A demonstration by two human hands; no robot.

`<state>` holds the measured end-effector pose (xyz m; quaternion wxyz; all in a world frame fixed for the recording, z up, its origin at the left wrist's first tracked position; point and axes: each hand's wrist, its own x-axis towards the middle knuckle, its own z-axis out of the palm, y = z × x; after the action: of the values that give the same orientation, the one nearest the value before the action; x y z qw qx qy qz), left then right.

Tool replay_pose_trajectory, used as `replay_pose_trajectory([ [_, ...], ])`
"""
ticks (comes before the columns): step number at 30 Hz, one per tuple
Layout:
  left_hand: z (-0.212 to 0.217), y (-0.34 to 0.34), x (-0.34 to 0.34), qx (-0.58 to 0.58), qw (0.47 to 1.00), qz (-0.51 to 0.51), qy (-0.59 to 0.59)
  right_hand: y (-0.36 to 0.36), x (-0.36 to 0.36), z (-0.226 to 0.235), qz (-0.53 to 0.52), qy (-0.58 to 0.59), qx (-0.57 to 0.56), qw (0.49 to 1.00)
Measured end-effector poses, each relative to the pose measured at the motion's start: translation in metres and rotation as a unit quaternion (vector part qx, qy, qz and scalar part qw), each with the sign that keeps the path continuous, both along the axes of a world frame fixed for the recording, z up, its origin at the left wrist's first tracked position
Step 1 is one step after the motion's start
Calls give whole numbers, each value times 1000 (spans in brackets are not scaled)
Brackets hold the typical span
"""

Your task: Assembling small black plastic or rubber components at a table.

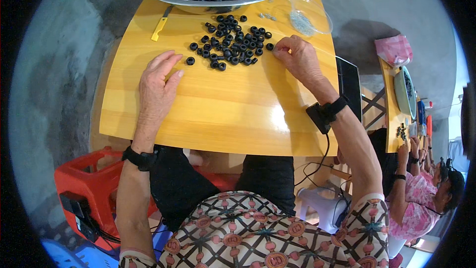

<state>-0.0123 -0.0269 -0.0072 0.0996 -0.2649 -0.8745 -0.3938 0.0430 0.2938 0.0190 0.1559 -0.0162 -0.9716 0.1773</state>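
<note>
1. Head view, landmark: a loose pile of black rings [243, 47] is lying on the far half of a yellow wooden table [208, 109].
2. Head view, left hand [159, 80]: it is reaching in from the pile's near left, its fingers extending loosely and its thumb standing apart, with nothing visibly gripped. A stray black ring [190, 61] is lying just beside its fingertips, left of the pile.
3. Head view, right hand [301, 58]: it is curling just right of the pile, thumb and forefinger lying close together; whether they are gripping something cannot be told. An outer ring [269, 46] is lying near them.
4. Head view, surroundings: a metal basin [213, 5] filled with similar rings is standing beyond the pile. A yellow-handled cutter [159, 27] is lying left of the pile; small metal pieces [301, 24] are sitting in a clear container to its far right.
</note>
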Motion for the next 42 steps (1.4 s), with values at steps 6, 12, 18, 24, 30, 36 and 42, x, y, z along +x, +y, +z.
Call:
replay_pose_trajectory([
  [6,-1,1,-1,16,1000,-5,5,-6,2,1,23,14,39,999],
  [12,-2,-2,-3,16,1000,-10,23,-16,35,22,84,7,63,994],
  [18,-3,2,-1,44,998,-13,36,-25,80,23,89,-75,122,986],
  [24,-3,-2,-2,48,999,-10,22,-25,80,17,71,-48,28,996],
  [30,8,9,-1,60,997,-35,-18,-22,85,9,38,-31,-40,998],
  [36,6,19,-6,9,998,-59,17,-26,81,2,24,-21,-52,998],
  [42,4,24,-4,-37,993,-80,74,-24,83,1,38,-17,-74,996],
])
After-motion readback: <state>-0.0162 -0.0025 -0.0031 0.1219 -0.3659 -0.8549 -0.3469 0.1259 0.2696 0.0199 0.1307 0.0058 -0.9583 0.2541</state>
